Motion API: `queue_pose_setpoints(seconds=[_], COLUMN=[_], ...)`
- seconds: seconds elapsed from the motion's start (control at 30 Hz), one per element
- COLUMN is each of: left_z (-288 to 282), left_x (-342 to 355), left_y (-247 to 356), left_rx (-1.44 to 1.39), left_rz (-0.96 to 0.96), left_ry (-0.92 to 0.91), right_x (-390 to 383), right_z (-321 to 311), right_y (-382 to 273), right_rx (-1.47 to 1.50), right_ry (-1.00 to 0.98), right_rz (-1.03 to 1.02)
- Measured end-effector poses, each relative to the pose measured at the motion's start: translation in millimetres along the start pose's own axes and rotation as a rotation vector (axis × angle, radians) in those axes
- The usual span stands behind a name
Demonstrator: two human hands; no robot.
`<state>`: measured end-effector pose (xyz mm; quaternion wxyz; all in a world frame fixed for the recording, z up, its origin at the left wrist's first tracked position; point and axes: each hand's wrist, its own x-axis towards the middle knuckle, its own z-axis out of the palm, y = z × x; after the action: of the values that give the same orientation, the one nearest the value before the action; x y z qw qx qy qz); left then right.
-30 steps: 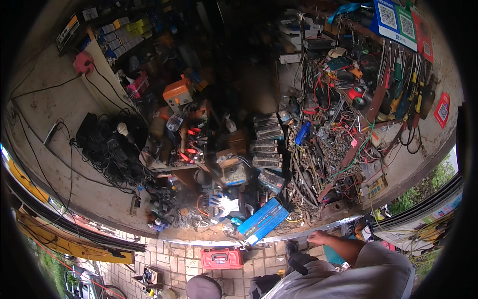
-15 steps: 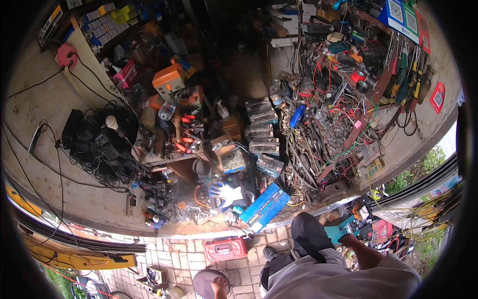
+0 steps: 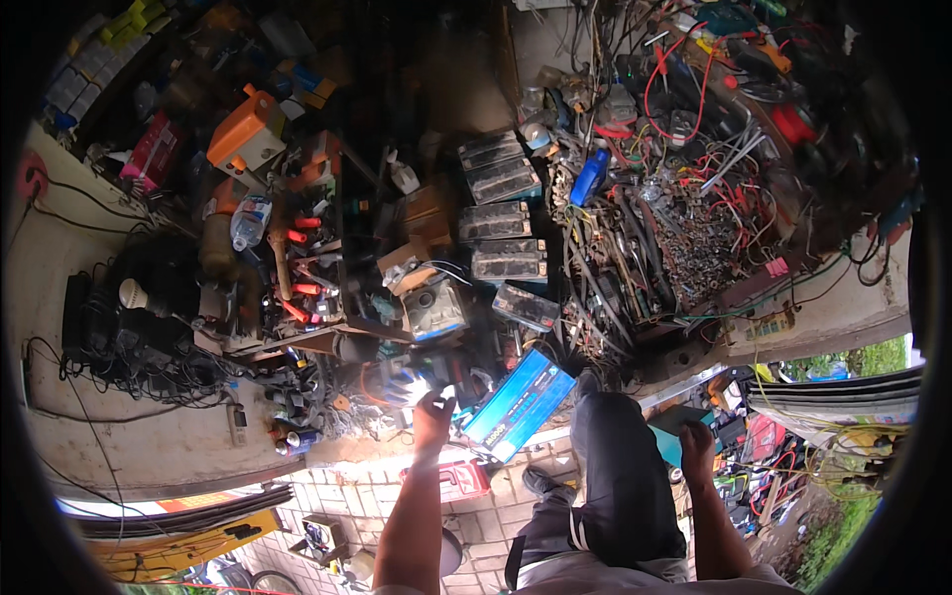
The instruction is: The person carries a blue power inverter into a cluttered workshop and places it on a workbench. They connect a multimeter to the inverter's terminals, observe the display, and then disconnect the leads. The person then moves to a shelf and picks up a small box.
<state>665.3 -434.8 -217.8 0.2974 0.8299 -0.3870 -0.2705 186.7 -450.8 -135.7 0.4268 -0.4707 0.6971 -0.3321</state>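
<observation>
My left hand (image 3: 433,418) is stretched forward to the bright front edge of the bench. Its bent fingers close on a white and blue work glove (image 3: 406,386), partly covered by the hand and washed out by sunlight. To the right of that hand, a flat blue box (image 3: 520,407) lies slanted over the bench edge. My right hand (image 3: 697,446) hangs over a teal case (image 3: 673,432) beside my right leg. Its fingers are loosely apart, and no object shows in them.
Black batteries (image 3: 503,260) stand in a row mid-bench. Cables, tools and small hardware (image 3: 702,238) fill the right side; tangled black adapters (image 3: 149,327) lie left. An orange-topped device (image 3: 248,134) stands at back left. A red toolbox (image 3: 464,481) sits on the brick paving.
My left hand has moved forward from above the round stool to the glove. My right hand has lifted slightly from the teal case. The view has shifted closer to the bench.
</observation>
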Motion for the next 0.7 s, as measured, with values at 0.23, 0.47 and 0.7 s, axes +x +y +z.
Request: queue_pose_setpoints(seconds=[0.23, 0.47, 0.7], left_z=[23.0, 45.9, 51.4], left_x=[220.4, 280.6, 294.6], left_y=[-27.4, -45.8, -54.9], left_rx=[0.391, 0.581, 0.516], left_rz=[-0.040, 0.179, 0.162], left_ry=[0.056, 0.022, -0.038], right_x=[54.9, 73.4, 79.5], right_z=[102.5, 100.2, 98.4], right_y=[-93.4, -72.6, -68.4], right_rx=[-0.376, -0.410, -0.395], right_ry=[-0.302, -0.320, -0.286], right_rz=[-0.848, -0.714, -0.695])
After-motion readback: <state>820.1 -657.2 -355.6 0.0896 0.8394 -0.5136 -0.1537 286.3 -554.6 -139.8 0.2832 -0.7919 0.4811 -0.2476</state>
